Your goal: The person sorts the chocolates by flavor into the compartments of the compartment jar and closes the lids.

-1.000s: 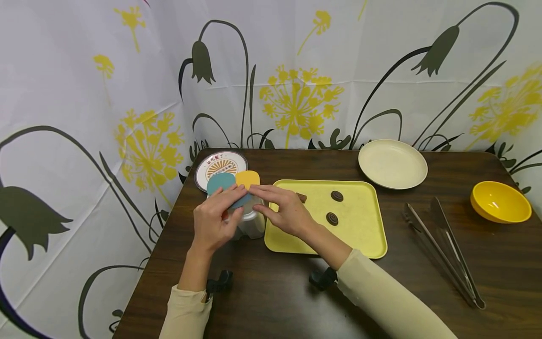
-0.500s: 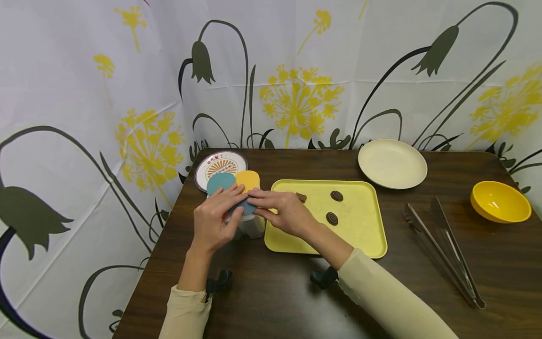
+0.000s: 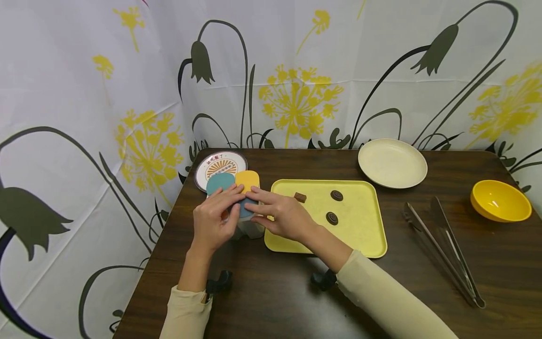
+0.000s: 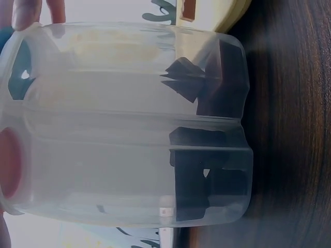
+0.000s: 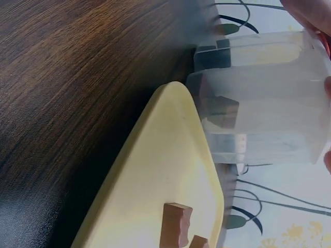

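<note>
Closure of the clear container looked like the step in hand, most likely the seating of its blue lid. The container stood upright just left of the yellow tray, with dark pieces at the bottom of more than one compartment; whether container and tray touched could not be told. The teal lid and the yellow lid appeared to lie flat, left of the tray's far left corner, while the red lid showed only through the container wall in the left wrist view. The next move seemed to call for firm, even pressure down on the blue lid, with the container steadied so that it would not slide toward the tray.

The left hand arched over the container from the side away from the tray, palm down, fingers reaching forward across the lids and thumb set apart from them. The right hand came in over the tray's left edge, its fingers outstretched and slightly spread, tips on the blue lid, thumb lower near the rim; whether the thumb caught that rim could not be told. The right forearm slanted across the tray's near edge; the left rose well clear of the tray.
</note>
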The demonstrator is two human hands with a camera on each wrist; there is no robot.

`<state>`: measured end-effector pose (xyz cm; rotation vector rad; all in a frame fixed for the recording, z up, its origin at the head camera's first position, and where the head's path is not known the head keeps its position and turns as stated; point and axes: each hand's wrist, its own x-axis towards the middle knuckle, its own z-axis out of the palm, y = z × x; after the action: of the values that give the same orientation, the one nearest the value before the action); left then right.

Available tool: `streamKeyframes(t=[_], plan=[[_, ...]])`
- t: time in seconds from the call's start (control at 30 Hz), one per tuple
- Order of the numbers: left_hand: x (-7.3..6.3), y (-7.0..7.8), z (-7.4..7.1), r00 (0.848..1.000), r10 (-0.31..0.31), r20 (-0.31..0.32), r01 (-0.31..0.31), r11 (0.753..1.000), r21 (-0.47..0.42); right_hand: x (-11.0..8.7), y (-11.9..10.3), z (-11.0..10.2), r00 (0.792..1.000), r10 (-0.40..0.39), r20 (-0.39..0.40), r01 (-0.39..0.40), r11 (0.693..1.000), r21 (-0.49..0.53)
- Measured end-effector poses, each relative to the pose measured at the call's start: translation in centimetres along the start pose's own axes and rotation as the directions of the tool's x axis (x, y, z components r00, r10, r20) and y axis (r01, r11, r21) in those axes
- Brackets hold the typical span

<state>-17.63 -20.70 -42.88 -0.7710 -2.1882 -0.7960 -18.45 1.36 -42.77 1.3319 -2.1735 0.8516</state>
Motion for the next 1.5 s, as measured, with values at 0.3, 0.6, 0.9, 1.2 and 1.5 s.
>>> streamKeyframes(t=[0.3, 0.6, 0.9, 1.2, 1.5], plan=[[0.03, -0.12, 0.22, 0.999, -0.008, -0.042, 0.007, 1.0, -0.021, 0.27, -0.15, 0.13, 0.994, -0.11, -0.001, 0.109, 0.982, -0.152], [0.04, -0.14, 0.3, 0.998, -0.016, -0.055, 0.014, 1.0, -0.028, 0.62, -0.61, 0.03, 0.996, -0.089, -0.003, 0.086, 0.977, -0.196], [-0.12, -0.06, 0.17, 0.999, -0.002, -0.049, 0.0, 0.999, -0.032, 0.65, -0.84, 0.08, 0.998, -0.063, -0.01, 0.06, 0.975, -0.214], [0.07, 0.0, 0.17, 0.999, 0.007, -0.048, -0.009, 0.999, -0.033, 0.57, -0.78, 0.04, 0.998, -0.058, -0.03, 0.052, 0.982, -0.183], [0.05, 0.08, 0.2, 0.999, 0.003, -0.044, -0.004, 1.0, -0.031, 0.47, -0.74, 0.15, 0.999, -0.045, -0.029, 0.038, 0.979, -0.199]])
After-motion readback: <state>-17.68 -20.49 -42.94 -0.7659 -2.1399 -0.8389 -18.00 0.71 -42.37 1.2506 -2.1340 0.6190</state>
